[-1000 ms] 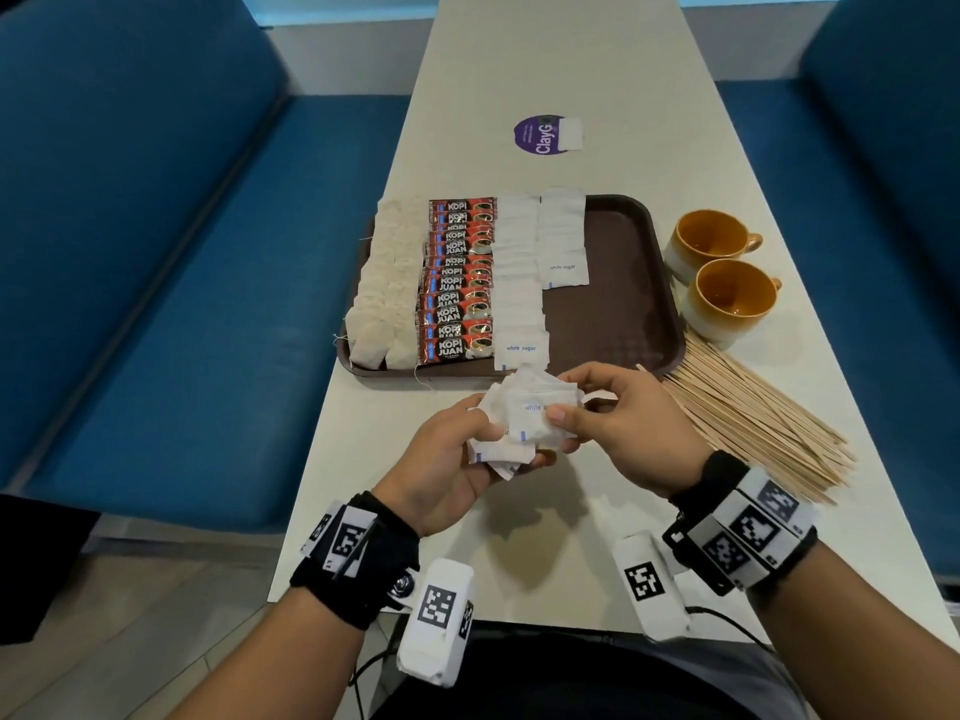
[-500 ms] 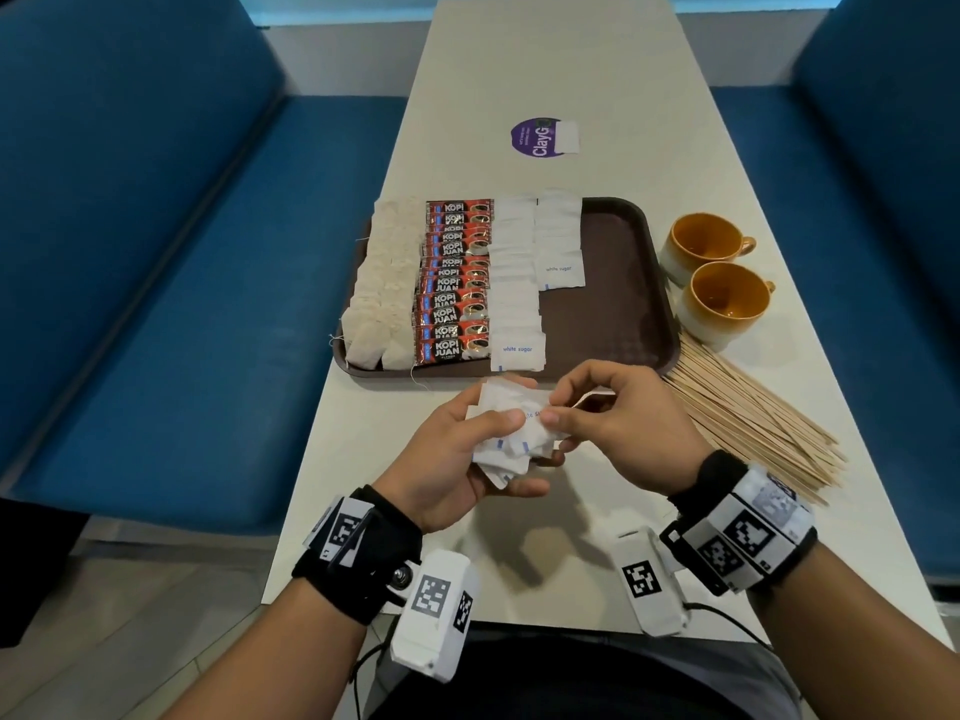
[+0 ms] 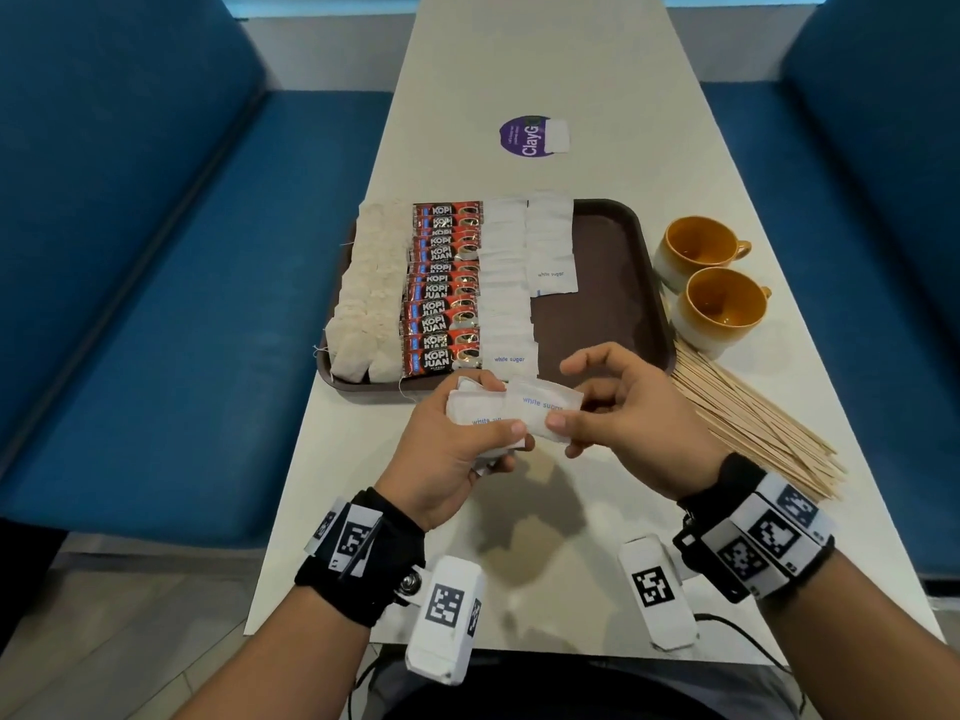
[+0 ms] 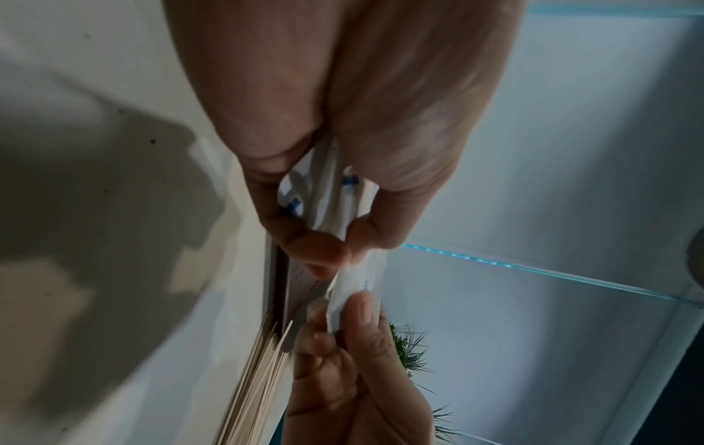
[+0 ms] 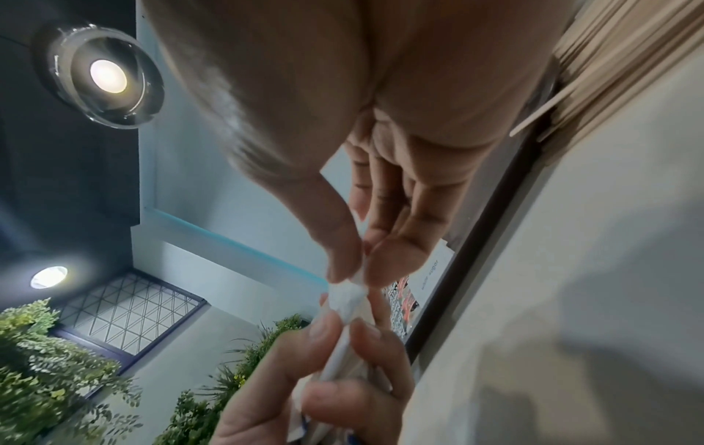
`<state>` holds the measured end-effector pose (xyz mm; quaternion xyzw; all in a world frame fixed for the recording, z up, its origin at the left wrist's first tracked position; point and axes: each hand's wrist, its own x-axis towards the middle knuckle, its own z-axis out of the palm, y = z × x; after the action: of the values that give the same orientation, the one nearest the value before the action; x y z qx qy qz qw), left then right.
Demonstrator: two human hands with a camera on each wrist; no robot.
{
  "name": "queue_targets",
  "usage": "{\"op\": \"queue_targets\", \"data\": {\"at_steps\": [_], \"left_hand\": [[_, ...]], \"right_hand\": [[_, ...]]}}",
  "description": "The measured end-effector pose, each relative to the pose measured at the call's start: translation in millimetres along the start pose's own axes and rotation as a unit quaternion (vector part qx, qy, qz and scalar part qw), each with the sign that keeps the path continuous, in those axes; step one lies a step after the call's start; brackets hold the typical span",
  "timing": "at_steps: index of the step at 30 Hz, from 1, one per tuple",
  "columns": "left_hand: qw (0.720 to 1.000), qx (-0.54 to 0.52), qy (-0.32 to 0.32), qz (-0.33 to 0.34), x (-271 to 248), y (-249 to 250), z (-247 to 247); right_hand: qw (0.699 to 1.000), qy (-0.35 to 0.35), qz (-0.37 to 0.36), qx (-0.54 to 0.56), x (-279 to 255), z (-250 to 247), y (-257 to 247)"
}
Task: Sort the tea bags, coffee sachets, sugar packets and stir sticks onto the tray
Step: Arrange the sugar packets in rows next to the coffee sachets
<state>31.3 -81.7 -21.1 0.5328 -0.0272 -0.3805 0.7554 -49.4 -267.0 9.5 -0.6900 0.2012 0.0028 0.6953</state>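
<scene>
A brown tray [image 3: 608, 324] holds a column of tea bags [image 3: 366, 298], a column of red coffee sachets [image 3: 441, 288] and two columns of white sugar packets [image 3: 506, 283]. Just in front of it my left hand [image 3: 467, 433] grips a small stack of sugar packets [image 3: 478, 413]. My right hand [image 3: 618, 413] pinches one sugar packet [image 3: 545, 410] between thumb and fingers, partly drawn off the stack. In the wrist views the stack [image 4: 324, 192] sits in the left hand and the pinched packet [image 5: 348, 293] in the right. Wooden stir sticks [image 3: 753, 423] lie loose on the table, right.
Two yellow cups [image 3: 722, 304] stand right of the tray, behind the sticks. A purple round sticker [image 3: 527, 136] marks the white table [image 3: 545, 59] further back. Blue bench seats [image 3: 182, 304] flank the table on both sides. The right part of the tray is bare.
The right hand has pulled one sugar packet rightward off the stack in the left hand, so its label now shows. Both hands stay in front of the tray.
</scene>
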Motion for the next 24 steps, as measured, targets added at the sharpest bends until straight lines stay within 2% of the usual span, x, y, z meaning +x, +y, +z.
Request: {"op": "queue_targets", "data": {"at_steps": [3,6,8,12,16,24], "left_hand": [[0.999,-0.025,0.019,0.007,3.9,0.6,-2.8],[0.998,-0.049,0.028,0.007,7.1,-0.8,-8.2],[0.998,-0.062,0.029,0.0,8.2,-2.2,-10.3],[0.997,-0.072,0.031,-0.023,10.0,-2.4,-9.2],[0.996,-0.08,0.027,-0.036,13.0,0.8,-11.7],[0.995,-0.085,0.022,-0.05,12.4,4.3,-15.6]], "right_hand": [[0.998,-0.008,-0.005,-0.065,14.3,-8.3,-8.3],[0.993,0.068,-0.011,-0.1,46.8,-26.3,-20.0],[0.98,0.105,-0.006,-0.167,75.8,-39.0,-29.4],[0.959,0.09,0.026,-0.269,134.4,-51.4,-35.0],[0.942,0.064,0.041,-0.327,170.9,-46.7,-32.6],[0.916,0.098,0.042,-0.387,193.9,-45.6,-29.6]]}}
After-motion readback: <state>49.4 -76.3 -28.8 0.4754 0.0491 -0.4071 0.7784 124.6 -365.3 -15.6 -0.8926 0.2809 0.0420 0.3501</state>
